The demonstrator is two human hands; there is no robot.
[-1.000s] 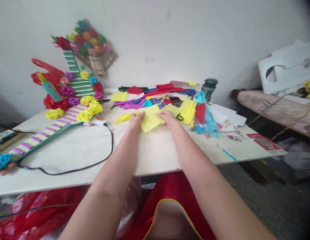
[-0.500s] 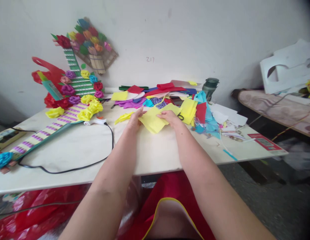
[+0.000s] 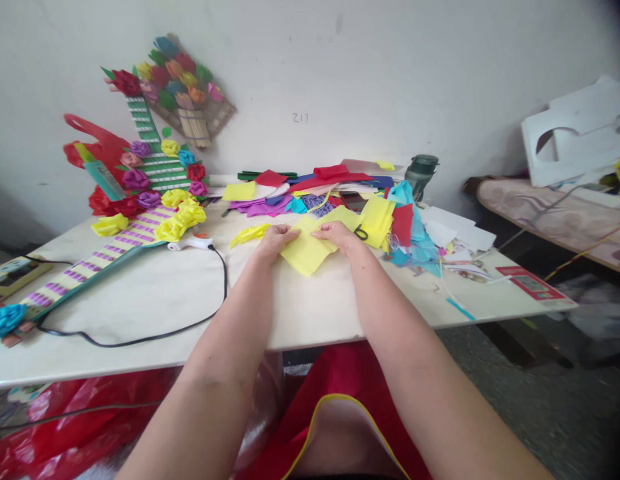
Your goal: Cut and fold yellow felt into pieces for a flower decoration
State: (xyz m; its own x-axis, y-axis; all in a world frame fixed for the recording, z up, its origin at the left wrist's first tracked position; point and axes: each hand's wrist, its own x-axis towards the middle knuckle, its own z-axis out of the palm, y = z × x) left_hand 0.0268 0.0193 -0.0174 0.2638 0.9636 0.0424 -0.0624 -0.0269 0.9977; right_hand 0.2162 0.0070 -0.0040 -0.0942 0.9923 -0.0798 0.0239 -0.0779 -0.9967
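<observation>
Between my two hands is a yellow crepe paper square point(image 3: 309, 253), turned with one corner toward me. My left hand point(image 3: 277, 240) pinches its left side between thumb and fingers. On the opposite side, my right hand point(image 3: 339, 235) pinches it in the same way. Left of my left hand lies a twisted yellow paper piece point(image 3: 249, 235). More yellow paper sheets point(image 3: 377, 221) lie just right of my right hand, with a dark scissors handle point(image 3: 361, 233) showing at their edge.
Coloured paper point(image 3: 330, 177) is heaped along the wall beside a dark bottle point(image 3: 421, 175). A guitar-shaped craft point(image 3: 153, 167) with paper flowers leans at left. A white glue gun point(image 3: 191, 243) trails a black cord across the white table point(image 3: 155, 293). White scraps point(image 3: 457, 230) lie at right.
My left thumb has come over onto the front of the yellow paper, and my left hand has turned inward. The paper's near corner has dropped slightly toward me.
</observation>
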